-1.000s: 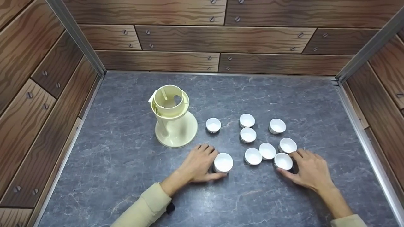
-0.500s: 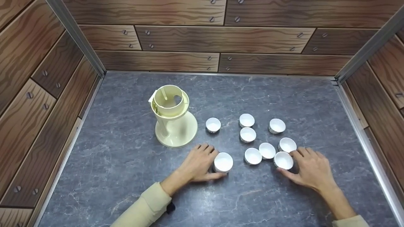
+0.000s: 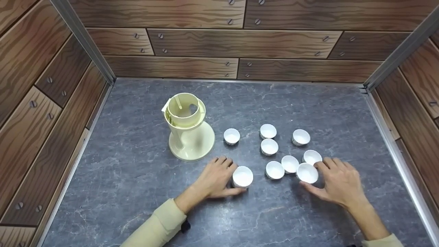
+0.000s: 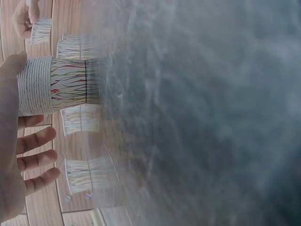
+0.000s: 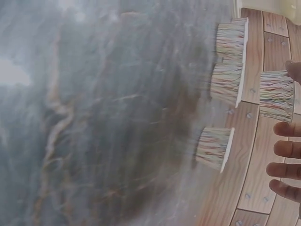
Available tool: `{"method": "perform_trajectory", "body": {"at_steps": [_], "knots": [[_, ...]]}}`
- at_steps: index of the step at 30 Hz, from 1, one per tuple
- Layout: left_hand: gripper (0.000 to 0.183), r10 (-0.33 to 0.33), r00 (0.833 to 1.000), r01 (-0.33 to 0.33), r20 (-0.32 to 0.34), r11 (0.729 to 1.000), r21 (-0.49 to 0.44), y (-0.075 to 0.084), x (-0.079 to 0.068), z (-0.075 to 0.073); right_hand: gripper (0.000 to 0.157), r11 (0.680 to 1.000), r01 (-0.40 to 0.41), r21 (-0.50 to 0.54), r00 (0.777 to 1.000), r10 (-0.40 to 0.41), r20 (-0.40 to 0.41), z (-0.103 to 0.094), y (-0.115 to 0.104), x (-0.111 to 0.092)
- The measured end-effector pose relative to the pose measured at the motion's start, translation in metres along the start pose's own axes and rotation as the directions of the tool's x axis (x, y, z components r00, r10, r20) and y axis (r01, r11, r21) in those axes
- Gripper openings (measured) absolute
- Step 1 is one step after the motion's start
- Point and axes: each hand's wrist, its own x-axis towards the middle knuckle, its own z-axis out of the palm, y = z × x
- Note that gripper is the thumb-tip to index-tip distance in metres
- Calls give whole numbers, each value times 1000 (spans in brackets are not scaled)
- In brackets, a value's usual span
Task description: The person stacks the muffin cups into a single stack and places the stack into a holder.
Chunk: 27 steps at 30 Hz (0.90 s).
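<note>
Wood-plank walls (image 3: 192, 43) round a grey marbled tabletop (image 3: 130, 192)

From where I stand, person's L hand (image 3: 214, 177) grips a stack of white cups (image 3: 242, 177), upright on the tabletop nr centre, ridged rims nested. R hand (image 3: 337, 182) pinches a single cup (image 3: 307, 173) btwn thumb & fingers, held just above the tabletop. Seven more cups (image 3: 269, 146) w/ colour-streaked sides stand btwn & beyond the hands; a cream stand (image 3: 192, 145) sits past the L hand

near tabletop (image 3: 260, 219): passable | left of right hand (image 3: 339, 182): cups (image 3: 290, 164) in way | beyond left hand (image 3: 216, 178): cream stand (image 3: 203, 144)
</note>
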Motion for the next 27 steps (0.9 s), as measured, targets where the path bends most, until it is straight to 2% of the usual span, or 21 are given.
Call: {"method": "perform_trajectory", "body": {"at_steps": [18, 27], "knots": [[70, -2, 1000, 1, 25, 1000, 18, 1, 0, -2, 79, 996, 68, 49, 989, -61, -134, 4, -14, 25], [69, -5, 1000, 5, 31, 1000, 11, 1, -1, 0, 77, 993, 86, 86, 988, -74, -132, 3, -25, 38]]}}
